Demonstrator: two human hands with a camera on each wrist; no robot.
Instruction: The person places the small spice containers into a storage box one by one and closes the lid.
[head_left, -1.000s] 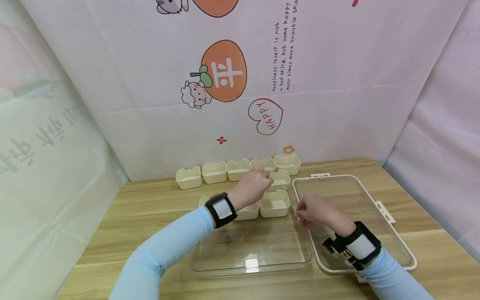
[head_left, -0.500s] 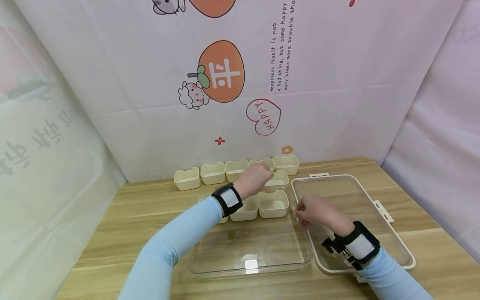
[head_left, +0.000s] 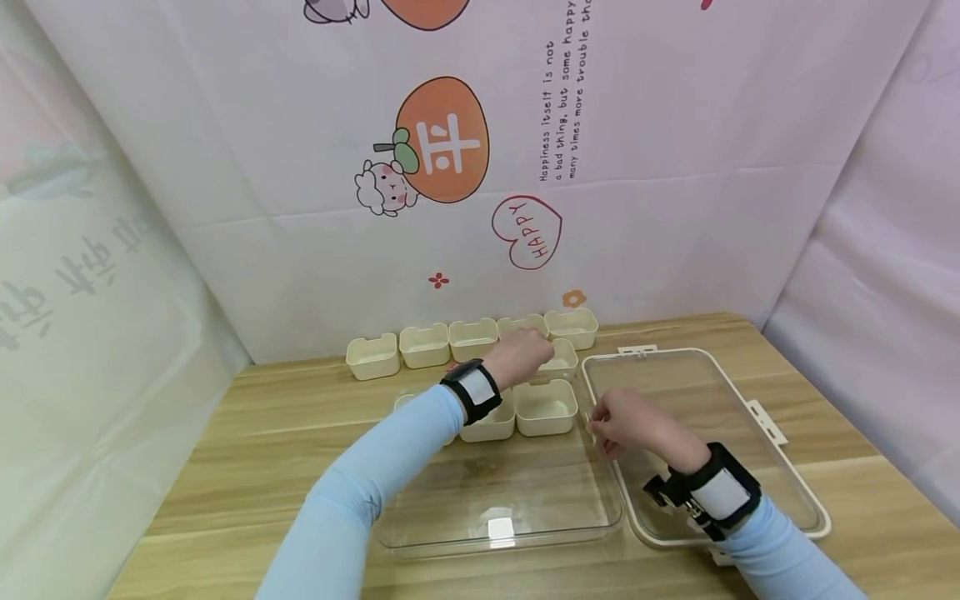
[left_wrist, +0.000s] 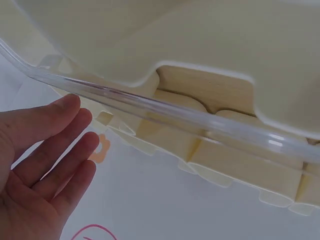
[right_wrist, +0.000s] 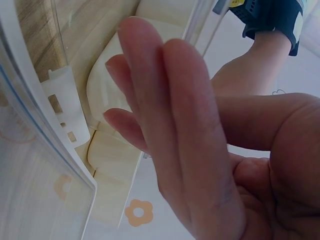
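My left hand (head_left: 517, 357) is at the far side of the clear plastic box (head_left: 431, 546), beside a cream bin (head_left: 562, 360). In the left wrist view its loosely bent fingertips are right at the box rim (left_wrist: 150, 106), with nothing between thumb and fingers. My right hand (head_left: 633, 421) is where the box's right side meets the clear lid (head_left: 678, 383) with its cream frame. Its fingers look nearly straight in the right wrist view, near a white latch (right_wrist: 65, 107), and hold nothing. Cream bins (head_left: 546, 414) stand inside the box; my left arm partly hides some.
Several more cream bins (head_left: 375, 358) stand in a row along the back of the wooden table (head_left: 247, 467). The lid lies flat to the right, its latches (head_left: 767, 422) sticking out. A printed white cloth (head_left: 660, 233) hangs behind the table.
My left hand and forearm have shifted to the right along the far side of the box. My right hand has stayed in place.
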